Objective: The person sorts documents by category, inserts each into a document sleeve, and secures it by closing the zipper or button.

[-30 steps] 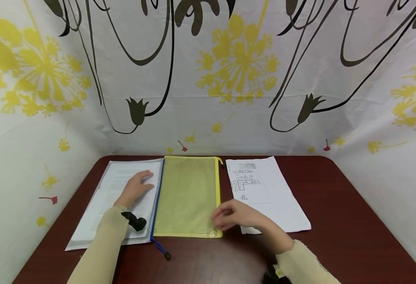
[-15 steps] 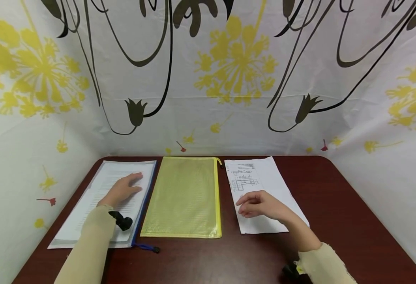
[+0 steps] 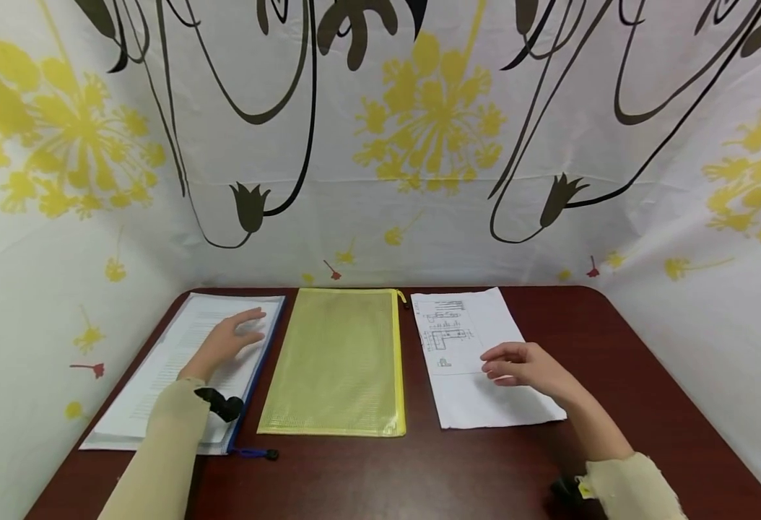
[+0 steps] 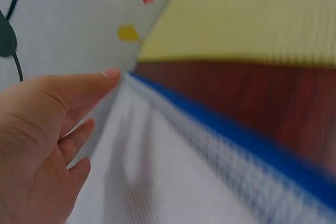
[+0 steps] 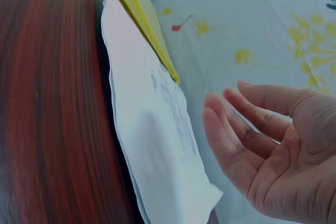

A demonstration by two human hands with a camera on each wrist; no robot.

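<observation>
On the left of the table lies a clear zip folder with a blue edge (image 3: 260, 365) and printed sheets in it, a blue pull cord at its near corner. My left hand (image 3: 223, 341) hovers just over this folder, fingers loosely extended; the left wrist view shows the hand (image 4: 47, 135) beside the blue zip edge (image 4: 210, 119), holding nothing. A yellow mesh zip folder (image 3: 338, 361) lies flat in the middle. To its right is a stack of white paper (image 3: 478, 401) with a technical drawing on top. Above that stack my right hand (image 3: 526, 368) hangs, fingers relaxed, apart from the sheets (image 5: 142, 119).
All of it lies on a dark red-brown wooden table (image 3: 647, 404). A white curtain (image 3: 380, 144) with yellow and dark flower prints hangs behind and at both sides.
My left hand and the blue-edged folder have shifted left, leaving a gap beside the yellow folder; the hand has since lifted slightly. My right hand has moved right, from the yellow folder to over the papers.
</observation>
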